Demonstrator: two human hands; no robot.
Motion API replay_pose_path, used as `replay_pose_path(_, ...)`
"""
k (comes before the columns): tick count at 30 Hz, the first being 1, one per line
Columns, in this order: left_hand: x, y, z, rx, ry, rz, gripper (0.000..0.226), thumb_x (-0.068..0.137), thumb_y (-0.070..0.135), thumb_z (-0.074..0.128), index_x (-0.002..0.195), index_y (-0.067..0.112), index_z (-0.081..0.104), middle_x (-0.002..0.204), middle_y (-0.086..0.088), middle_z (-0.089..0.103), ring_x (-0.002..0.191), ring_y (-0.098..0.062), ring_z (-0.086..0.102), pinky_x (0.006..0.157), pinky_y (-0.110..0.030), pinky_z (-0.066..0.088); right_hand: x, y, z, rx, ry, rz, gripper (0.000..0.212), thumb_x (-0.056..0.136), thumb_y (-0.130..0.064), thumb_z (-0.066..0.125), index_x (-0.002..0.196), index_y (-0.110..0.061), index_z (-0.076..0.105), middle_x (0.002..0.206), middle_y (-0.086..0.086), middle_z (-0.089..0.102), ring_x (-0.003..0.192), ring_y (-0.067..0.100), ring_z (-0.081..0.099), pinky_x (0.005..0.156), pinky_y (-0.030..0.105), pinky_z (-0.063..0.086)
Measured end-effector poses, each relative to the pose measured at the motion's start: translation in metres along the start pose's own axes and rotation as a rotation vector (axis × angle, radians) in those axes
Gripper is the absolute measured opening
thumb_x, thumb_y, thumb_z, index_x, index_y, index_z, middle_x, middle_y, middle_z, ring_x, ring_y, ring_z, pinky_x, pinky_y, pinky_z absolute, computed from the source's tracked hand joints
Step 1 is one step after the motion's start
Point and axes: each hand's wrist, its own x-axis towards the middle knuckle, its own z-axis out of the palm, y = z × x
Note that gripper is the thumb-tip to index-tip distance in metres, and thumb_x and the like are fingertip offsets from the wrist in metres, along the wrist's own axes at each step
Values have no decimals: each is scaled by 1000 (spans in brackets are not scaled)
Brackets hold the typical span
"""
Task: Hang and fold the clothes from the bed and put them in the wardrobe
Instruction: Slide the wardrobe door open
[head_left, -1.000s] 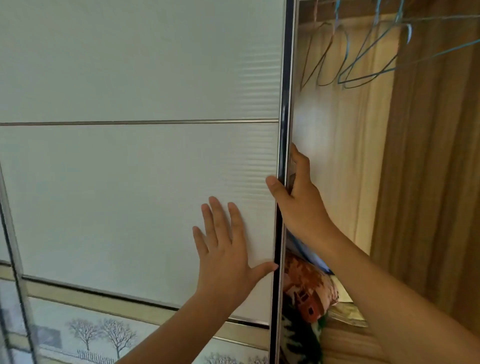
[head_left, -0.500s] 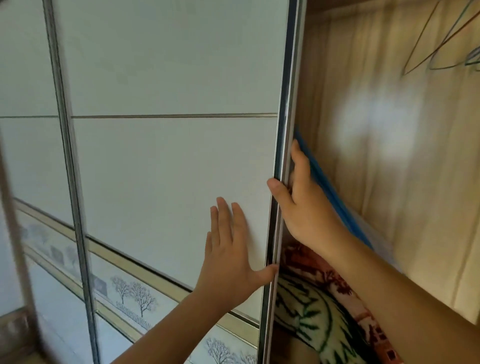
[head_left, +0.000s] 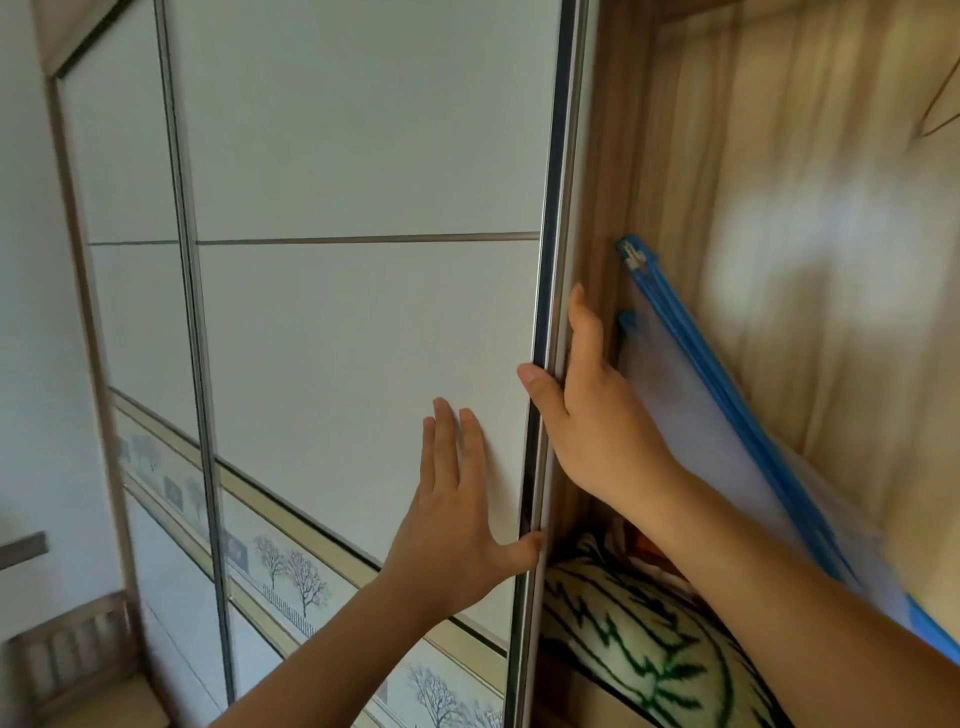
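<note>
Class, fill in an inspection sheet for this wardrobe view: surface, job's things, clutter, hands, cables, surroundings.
Surface: white sliding door, partly open.
Job's things: wardrobe interior showing; clothes, nothing seen.
Clutter: blue-zipped clear bag leaning inside; patterned blanket below it.
Hands: left hand flat on the door face; right hand pinches the door's edge.
Cables: nothing seen.
Surroundings: pale wall at left.

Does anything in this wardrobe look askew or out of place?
The blue-edged pouch leans tilted against the wardrobe wall, over the blanket, rather than lying flat. Nothing else stands out.
</note>
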Motion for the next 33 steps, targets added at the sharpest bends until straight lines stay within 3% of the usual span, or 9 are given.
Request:
replay_pose_path(4,2,-7,-1,-7,3,-4,130,73,84,53,150,26,-35,154,5,-47,146,-17,-36,121,-42,9,4,-4,6,-22,-21,-18,75,95,-63,35,152,-46,-11,55,4,59,39,19,56,38,45,49)
replay_pose_path(10,5,-16,-5,-11,-25,-25,130,76,75,59,148,27,-38,151,8,-50,144,-17,-38,116,-33,1,11,-7,13,-34,-57,-24,78,99,-58,42,150,-46,-16,51,-1,53,43,16,56,34,33,42)
replay_pose_path(14,6,-22,-6,-25,-41,-42,129,77,75,60,148,28,-37,150,11,-50,144,-15,-39,117,-33,2,15,-9,17,-55,-83,-25,79,99,-58,42,151,-45,-16,51,0,53,36,19,50,32,32,40)
replay_pose_path(16,6,-24,-5,-31,-42,-49,128,78,75,59,148,29,-38,150,12,-51,144,-13,-39,116,-33,2,17,-9,19,-59,-91,-38,81,100,-56,43,152,-43,-17,51,0,52,33,13,46,31,24,35)
replay_pose_path(25,4,-28,-5,-20,-56,-82,125,79,77,56,149,30,-35,151,14,-49,148,-17,-32,115,-33,7,18,-10,20,-50,-139,-41,85,102,-50,46,151,-42,-24,52,2,49,32,8,43,31,17,30)
replay_pose_path(30,-2,-24,-9,-21,-100,-116,118,83,75,54,151,30,-32,156,10,-44,153,-21,-19,122,-42,17,16,-5,16,-34,-178,-70,89,102,-46,49,149,-45,-27,50,1,47,35,4,48,31,15,32)
replay_pose_path(33,-7,-20,-13,1,-117,-144,115,84,76,51,153,28,-27,161,5,-35,155,-23,-5,121,-40,25,12,-1,10,-31,-243,-73,95,101,-44,53,148,-48,-29,56,0,52,39,9,53,36,24,45)
